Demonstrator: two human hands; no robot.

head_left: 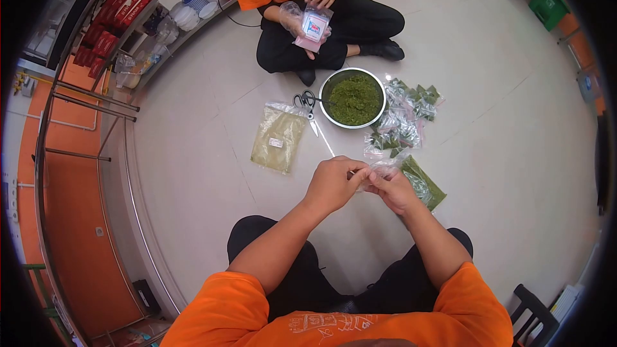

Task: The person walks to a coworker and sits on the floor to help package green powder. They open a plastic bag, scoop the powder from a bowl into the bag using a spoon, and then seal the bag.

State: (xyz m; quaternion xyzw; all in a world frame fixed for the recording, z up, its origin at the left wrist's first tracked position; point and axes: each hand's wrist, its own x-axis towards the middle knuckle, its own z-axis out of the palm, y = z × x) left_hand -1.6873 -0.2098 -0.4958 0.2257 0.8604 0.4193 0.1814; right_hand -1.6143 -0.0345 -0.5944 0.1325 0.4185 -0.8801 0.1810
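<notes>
My left hand (334, 183) and my right hand (396, 191) are close together over my lap, fingertips pinched on the clear plastic of a bag (380, 170). To the right of my right hand shows a flat plastic bag of green stuff (423, 183), partly hidden by that hand; I cannot tell whether it is the same bag. Beyond my hands, a steel bowl (324, 110) holds chopped green food (355, 99), with a dark handle sticking out at its left. Several small bags of green food (402, 115) lie heaped right of the bowl.
Black-handled scissors (312, 115) lie left of the bowl, beside a large clear bag (277, 138) with a label. Opposite me a person (315, 0) sits cross-legged, a gloved hand holding a printed pack (313, 29). A metal shelf (167, 51) with boxes and cups stands at left.
</notes>
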